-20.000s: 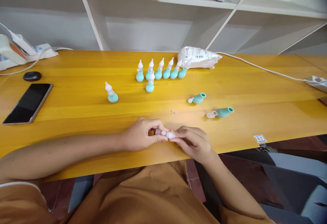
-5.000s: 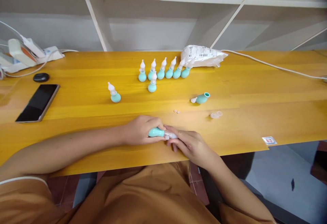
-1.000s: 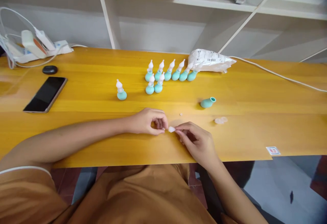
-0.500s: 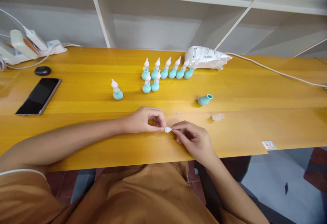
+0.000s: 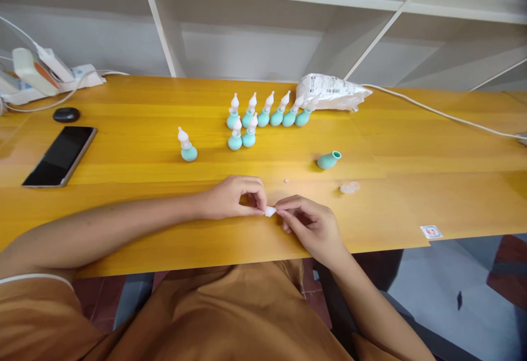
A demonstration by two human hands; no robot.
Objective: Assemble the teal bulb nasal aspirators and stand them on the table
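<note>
Between my two hands, just above the front of the table, is a small white cone-shaped nozzle tip [image 5: 270, 211]. My left hand [image 5: 235, 197] is closed in a pinch at its wider left end. On the narrow right end, the thumb and forefinger of my right hand [image 5: 312, 223] are pinched shut. Beyond the hands lies a tiny pale round piece [image 5: 286, 181]. A teal squeeze bulb [image 5: 329, 160] rests tilted on the table, its open mouth to the right. Nearer and to its right lies a clear connector piece [image 5: 349, 187].
Several teal bulb nasal aspirators with white tips [image 5: 264, 117] stand grouped at the back; another aspirator [image 5: 189, 153] is farther left. A plastic bag [image 5: 331, 92] lies behind. At left are a phone [image 5: 60, 156], a mouse [image 5: 66, 114] and a power strip [image 5: 88, 77].
Both hands keep their pinch on the nozzle tip. My left hand has dropped slightly toward me. The whole view has shifted a little.
</note>
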